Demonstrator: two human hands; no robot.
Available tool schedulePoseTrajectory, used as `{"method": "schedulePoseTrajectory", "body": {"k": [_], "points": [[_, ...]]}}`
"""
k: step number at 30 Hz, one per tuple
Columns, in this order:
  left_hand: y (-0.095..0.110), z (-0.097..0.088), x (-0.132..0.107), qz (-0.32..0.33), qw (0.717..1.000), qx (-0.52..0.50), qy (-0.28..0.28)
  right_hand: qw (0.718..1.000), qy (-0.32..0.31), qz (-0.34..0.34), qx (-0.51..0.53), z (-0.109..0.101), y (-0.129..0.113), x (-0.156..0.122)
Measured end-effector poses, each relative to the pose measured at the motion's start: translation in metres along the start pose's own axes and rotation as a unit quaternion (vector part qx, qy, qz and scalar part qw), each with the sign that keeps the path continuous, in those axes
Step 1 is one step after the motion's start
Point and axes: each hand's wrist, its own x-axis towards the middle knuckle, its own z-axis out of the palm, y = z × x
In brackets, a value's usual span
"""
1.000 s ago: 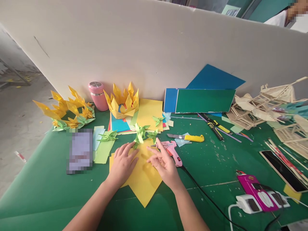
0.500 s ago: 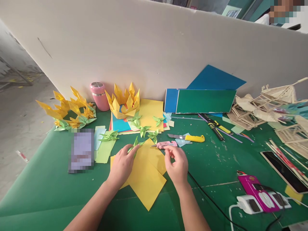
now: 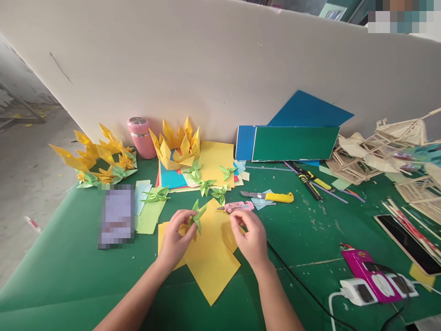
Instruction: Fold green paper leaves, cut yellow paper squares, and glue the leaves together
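My left hand (image 3: pixel 175 237) is closed in a pinch on a small folded green paper leaf (image 3: pixel 198 215), held just above yellow paper sheets (image 3: pixel 210 264) on the green table (image 3: pixel 69 276). Over the same sheets, my right hand (image 3: pixel 251 235) has its fingers curled, close to the pink glue gun (image 3: pixel 237 207); whether it touches the gun or holds anything I cannot tell. Three more green leaves (image 3: pixel 206 185) lie just beyond, on a stack of coloured paper (image 3: pixel 213 161).
A yellow paper crown (image 3: pixel 177 145), a pink cup (image 3: pixel 139 136) and yellow paper flowers (image 3: pixel 94 158) stand at the back left. A yellow-handled knife (image 3: pixel 274 197) lies right of the glue gun. Stick models (image 3: pixel 382 151), a phone (image 3: pixel 408 243) and a power strip (image 3: pixel 372 282) fill the right side.
My left hand has picked a green leaf up off the yellow paper. My right hand left the sheet, went to the glue gun, and the gun now lies turned flat.
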Motion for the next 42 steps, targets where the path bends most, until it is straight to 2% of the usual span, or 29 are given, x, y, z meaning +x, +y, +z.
{"method": "schedulePoseTrajectory", "body": {"k": [3, 4, 7, 9, 11, 13, 17, 20, 24, 30, 35, 37, 42], "points": [[-0.002, 0.002, -0.001, -0.030, 0.998, -0.053, 0.013, 0.991, 0.061, 0.087, -0.077, -0.011, 0.018, 0.001], [-0.002, 0.002, 0.000, -0.046, 0.996, -0.074, 0.020, 0.986, 0.062, 0.122, -0.099, -0.015, 0.024, 0.001], [0.000, 0.002, 0.001, -0.110, 0.981, -0.157, 0.019, 0.967, -0.009, 0.233, -0.099, -0.026, 0.036, 0.000], [0.004, 0.001, 0.001, -0.145, 0.966, -0.212, 0.007, 0.957, -0.075, 0.271, -0.070, -0.030, 0.039, -0.001], [0.007, 0.000, 0.002, -0.167, 0.954, -0.250, -0.005, 0.951, -0.115, 0.282, -0.052, -0.030, 0.038, -0.001], [0.010, 0.000, 0.002, -0.185, 0.946, -0.267, -0.019, 0.947, -0.131, 0.290, -0.044, -0.030, 0.038, -0.001], [0.012, 0.001, 0.001, -0.193, 0.947, -0.256, -0.025, 0.937, -0.148, 0.316, -0.017, -0.032, 0.039, 0.000], [0.011, 0.001, 0.001, -0.191, 0.952, -0.240, -0.019, 0.939, -0.142, 0.311, 0.022, -0.033, 0.041, 0.000], [0.007, 0.000, 0.003, -0.192, 0.959, -0.209, -0.008, 0.934, -0.121, 0.302, 0.149, -0.035, 0.036, 0.000], [0.003, 0.000, 0.003, -0.223, 0.951, -0.215, 0.002, 0.883, -0.140, 0.268, 0.358, -0.033, 0.017, 0.001], [0.004, -0.002, 0.003, -0.250, 0.941, -0.230, -0.009, 0.832, -0.216, 0.264, 0.438, -0.026, 0.011, -0.002], [0.006, -0.003, 0.004, -0.264, 0.935, -0.238, -0.013, 0.836, -0.220, 0.271, 0.424, -0.022, 0.012, -0.003], [0.009, -0.004, 0.005, -0.272, 0.922, -0.275, -0.009, 0.906, -0.138, 0.277, 0.288, -0.009, 0.013, -0.005]]}}
